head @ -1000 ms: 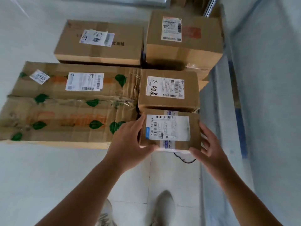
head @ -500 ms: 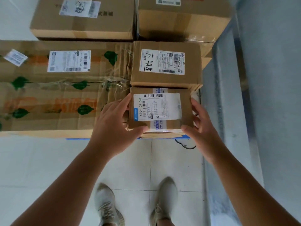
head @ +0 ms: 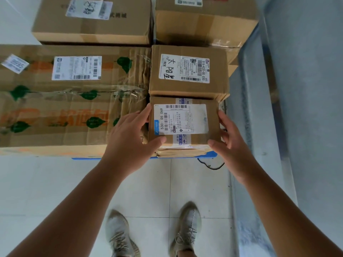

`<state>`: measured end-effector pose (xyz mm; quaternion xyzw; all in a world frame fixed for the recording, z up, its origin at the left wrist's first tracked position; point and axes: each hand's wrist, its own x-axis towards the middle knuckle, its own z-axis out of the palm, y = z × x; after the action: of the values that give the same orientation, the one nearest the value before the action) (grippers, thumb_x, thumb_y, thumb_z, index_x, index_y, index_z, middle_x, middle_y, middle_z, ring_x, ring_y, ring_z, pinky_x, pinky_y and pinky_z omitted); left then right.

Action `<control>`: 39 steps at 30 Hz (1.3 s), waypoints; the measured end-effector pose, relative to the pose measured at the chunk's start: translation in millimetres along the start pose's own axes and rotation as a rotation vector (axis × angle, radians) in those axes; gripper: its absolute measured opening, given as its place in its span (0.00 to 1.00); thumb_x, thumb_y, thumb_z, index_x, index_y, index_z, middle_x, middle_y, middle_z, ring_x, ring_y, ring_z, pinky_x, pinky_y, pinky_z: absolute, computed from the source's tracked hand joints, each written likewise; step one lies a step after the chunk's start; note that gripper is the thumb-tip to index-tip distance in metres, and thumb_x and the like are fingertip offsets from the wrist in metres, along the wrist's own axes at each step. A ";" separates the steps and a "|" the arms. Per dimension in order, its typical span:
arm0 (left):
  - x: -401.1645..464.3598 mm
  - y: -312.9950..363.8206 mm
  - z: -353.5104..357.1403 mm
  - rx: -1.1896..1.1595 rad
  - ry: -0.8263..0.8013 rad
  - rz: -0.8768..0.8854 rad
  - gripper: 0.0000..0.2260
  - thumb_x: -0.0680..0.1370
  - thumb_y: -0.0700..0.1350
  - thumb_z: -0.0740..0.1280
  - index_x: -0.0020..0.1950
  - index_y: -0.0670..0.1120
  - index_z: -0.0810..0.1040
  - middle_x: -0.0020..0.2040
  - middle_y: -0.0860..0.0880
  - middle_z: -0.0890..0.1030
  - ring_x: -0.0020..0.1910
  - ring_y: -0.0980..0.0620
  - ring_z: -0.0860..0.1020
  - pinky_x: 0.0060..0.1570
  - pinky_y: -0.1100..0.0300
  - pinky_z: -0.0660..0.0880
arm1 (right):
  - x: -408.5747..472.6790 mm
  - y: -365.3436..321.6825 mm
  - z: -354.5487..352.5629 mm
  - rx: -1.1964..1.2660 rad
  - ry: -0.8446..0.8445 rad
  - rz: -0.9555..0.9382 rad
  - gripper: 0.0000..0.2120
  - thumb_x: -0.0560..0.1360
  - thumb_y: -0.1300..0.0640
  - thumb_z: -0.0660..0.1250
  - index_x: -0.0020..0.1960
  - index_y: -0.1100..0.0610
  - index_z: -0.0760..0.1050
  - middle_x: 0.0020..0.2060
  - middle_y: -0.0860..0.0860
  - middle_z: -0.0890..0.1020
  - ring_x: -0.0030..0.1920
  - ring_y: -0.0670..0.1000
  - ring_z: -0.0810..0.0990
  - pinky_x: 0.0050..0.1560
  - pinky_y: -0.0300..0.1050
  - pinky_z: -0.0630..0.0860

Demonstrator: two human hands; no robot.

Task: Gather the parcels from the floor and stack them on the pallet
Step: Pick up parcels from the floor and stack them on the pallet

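While both hands (head: 178, 138) grip it, the boxy cardboard parcel (head: 211, 115) shows glossy tape.

Near small brown cardboard parcel (head: 211, 117): white shipping label reads "530- D5 069"
Brown cardboard box just beyond it (head: 187, 71): white label reads "516-K20-00 030" — handwritten characters beside it
Other labels: too blurred to read

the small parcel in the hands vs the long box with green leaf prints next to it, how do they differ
The small parcel is compact and plain brown; the long leaf-print box is far larger, with green leaves and orange print.
The left hand and right hand grip the small parcel; nothing touches the long box.
The small parcel's top looks flat; the long box's is creased under wrinkled clear tape.
Both are cardboard with white barcode labels.
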<state>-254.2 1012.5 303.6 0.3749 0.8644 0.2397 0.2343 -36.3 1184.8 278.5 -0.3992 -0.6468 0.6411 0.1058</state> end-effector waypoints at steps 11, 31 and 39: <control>-7.5 7.6 6.0 -0.051 0.012 -0.006 0.43 0.70 0.64 0.69 0.84 0.56 0.62 0.62 0.64 0.74 0.69 0.60 0.67 0.69 0.60 0.61 | 4.8 -1.4 -9.9 0.018 0.011 0.014 0.36 0.71 0.57 0.70 0.74 0.35 0.63 0.68 0.35 0.78 0.70 0.42 0.77 0.73 0.57 0.74; 40.7 25.3 -14.3 -0.006 -0.072 -0.006 0.55 0.69 0.64 0.77 0.86 0.59 0.46 0.85 0.58 0.55 0.84 0.49 0.57 0.81 0.39 0.59 | 66.6 -42.7 -15.9 -0.137 0.005 -0.101 0.45 0.73 0.56 0.77 0.78 0.33 0.56 0.77 0.43 0.68 0.76 0.46 0.68 0.77 0.61 0.68; 39.7 13.7 -9.8 -0.035 -0.029 0.029 0.51 0.72 0.62 0.77 0.86 0.58 0.50 0.84 0.60 0.59 0.80 0.52 0.65 0.77 0.41 0.66 | 68.1 -40.2 -19.3 -0.192 -0.015 -0.102 0.48 0.71 0.51 0.78 0.82 0.38 0.53 0.78 0.44 0.67 0.76 0.45 0.68 0.76 0.56 0.69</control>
<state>-276.8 1048.6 310.3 0.3866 0.8510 0.2528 0.2498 -84.0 1249.3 292.7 -0.3693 -0.7255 0.5730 0.0948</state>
